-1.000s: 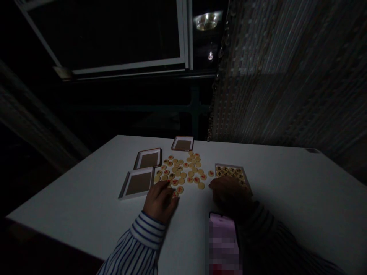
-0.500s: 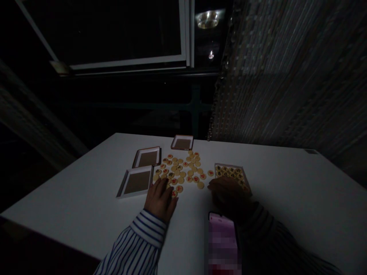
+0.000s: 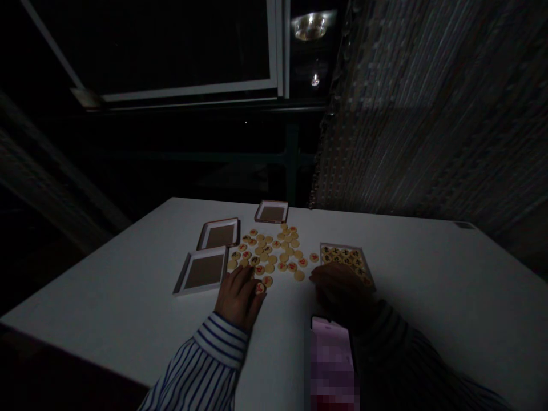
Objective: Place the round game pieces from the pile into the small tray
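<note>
My left hand rests at the near left side of a spread of round Chinese chess pieces. Between its thumb and fingers is a red-marked Chinese chess piece, slightly tilted. My right hand lies in deep shadow over the near part of a box tray; its fingers are too dark to make out. Rows of black-marked pieces sit in that tray, face up. In the spread, some pieces show red or black characters and others are plain side up.
To the left of the pieces are a shallow white box and a brown-edged one. Another shallow box stands behind them on the white table. A phone lies near my right forearm. Beaded curtains hang behind.
My left thumb and fingers have closed on the red-marked piece, which now looks more tilted. My right hand has hardly moved.
</note>
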The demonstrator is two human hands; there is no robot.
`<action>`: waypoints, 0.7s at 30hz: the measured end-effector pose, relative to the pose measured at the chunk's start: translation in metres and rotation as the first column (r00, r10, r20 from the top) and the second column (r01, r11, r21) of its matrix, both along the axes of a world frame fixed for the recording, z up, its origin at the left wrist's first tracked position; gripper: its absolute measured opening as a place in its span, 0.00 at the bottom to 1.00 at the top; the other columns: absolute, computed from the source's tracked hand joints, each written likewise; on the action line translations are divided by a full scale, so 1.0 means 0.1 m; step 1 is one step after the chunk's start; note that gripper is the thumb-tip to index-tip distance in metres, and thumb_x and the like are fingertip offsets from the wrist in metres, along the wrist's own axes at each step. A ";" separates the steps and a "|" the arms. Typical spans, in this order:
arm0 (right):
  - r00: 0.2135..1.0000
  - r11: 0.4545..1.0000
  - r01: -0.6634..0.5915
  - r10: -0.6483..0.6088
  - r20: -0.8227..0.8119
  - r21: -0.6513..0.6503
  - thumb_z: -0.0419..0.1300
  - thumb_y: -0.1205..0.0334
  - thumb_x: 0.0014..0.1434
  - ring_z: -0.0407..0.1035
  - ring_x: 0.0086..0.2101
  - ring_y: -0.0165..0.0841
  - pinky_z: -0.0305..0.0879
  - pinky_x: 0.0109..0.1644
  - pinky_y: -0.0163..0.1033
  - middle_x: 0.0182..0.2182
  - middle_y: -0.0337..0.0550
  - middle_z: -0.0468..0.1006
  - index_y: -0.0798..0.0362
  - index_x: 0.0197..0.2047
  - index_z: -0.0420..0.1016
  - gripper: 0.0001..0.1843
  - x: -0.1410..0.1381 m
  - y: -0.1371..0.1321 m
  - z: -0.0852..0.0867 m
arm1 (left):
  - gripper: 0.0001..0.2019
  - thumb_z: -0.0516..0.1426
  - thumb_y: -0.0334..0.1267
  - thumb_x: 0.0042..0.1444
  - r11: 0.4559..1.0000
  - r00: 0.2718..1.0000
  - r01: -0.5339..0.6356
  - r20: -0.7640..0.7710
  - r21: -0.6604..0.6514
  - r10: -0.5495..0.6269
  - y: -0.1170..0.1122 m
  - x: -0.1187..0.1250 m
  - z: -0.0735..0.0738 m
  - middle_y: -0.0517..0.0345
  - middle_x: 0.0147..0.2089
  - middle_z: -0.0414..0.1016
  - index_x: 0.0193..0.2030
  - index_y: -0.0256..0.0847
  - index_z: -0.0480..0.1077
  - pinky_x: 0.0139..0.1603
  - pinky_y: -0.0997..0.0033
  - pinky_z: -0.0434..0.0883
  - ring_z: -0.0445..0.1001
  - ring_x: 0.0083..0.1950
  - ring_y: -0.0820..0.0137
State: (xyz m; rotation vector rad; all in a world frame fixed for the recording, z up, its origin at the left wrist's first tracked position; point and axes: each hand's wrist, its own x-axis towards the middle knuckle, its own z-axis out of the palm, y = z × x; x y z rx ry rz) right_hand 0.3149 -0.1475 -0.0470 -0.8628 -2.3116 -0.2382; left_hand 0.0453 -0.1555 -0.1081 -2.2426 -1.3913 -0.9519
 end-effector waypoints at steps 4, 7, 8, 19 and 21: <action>1.000 1.000 -0.009 0.010 0.016 -0.016 0.50 0.71 0.51 0.64 0.36 0.34 0.61 0.39 0.41 0.32 0.46 0.72 0.56 0.36 0.68 0.10 0.01 0.01 -0.01 | 0.13 0.56 0.40 0.50 0.998 0.998 0.055 0.040 0.009 -0.055 0.00 -0.01 0.07 0.48 0.51 0.68 0.43 0.41 0.67 0.52 0.51 0.64 0.62 0.55 0.58; 1.000 1.000 -0.002 0.002 0.018 -0.006 0.50 0.71 0.50 0.64 0.36 0.34 0.61 0.39 0.41 0.32 0.46 0.72 0.56 0.36 0.69 0.10 0.01 0.02 -0.02 | 0.14 0.55 0.39 0.51 0.995 0.995 0.099 0.012 -0.016 -0.098 -0.01 -0.03 0.12 0.48 0.52 0.67 0.45 0.40 0.66 0.51 0.53 0.65 0.63 0.54 0.59; 1.000 1.000 -0.004 0.004 0.018 0.000 0.50 0.71 0.50 0.64 0.36 0.34 0.61 0.39 0.41 0.32 0.46 0.72 0.56 0.36 0.69 0.10 0.01 0.02 -0.02 | 0.15 0.55 0.39 0.51 0.994 0.994 0.108 0.005 -0.030 -0.108 -0.01 -0.04 0.14 0.48 0.52 0.67 0.46 0.40 0.65 0.51 0.54 0.65 0.64 0.54 0.60; 0.991 0.991 0.130 -0.128 -0.037 0.041 0.49 0.69 0.54 0.64 0.34 0.34 0.58 0.39 0.40 0.32 0.46 0.74 0.57 0.35 0.71 0.10 0.03 0.02 -0.01 | 0.16 0.54 0.37 0.53 0.992 0.991 0.128 0.026 0.009 -0.128 -0.08 0.09 0.43 0.47 0.51 0.68 0.50 0.40 0.62 0.52 0.55 0.65 0.65 0.53 0.61; 0.982 0.983 0.181 -0.178 -0.058 0.035 0.48 0.68 0.55 0.64 0.33 0.33 0.57 0.39 0.40 0.31 0.46 0.74 0.57 0.35 0.71 0.10 0.04 0.04 -0.01 | 0.16 0.53 0.38 0.54 0.993 0.993 0.115 0.031 0.034 -0.117 -0.07 0.15 0.49 0.46 0.50 0.68 0.49 0.40 0.62 0.52 0.54 0.65 0.65 0.53 0.61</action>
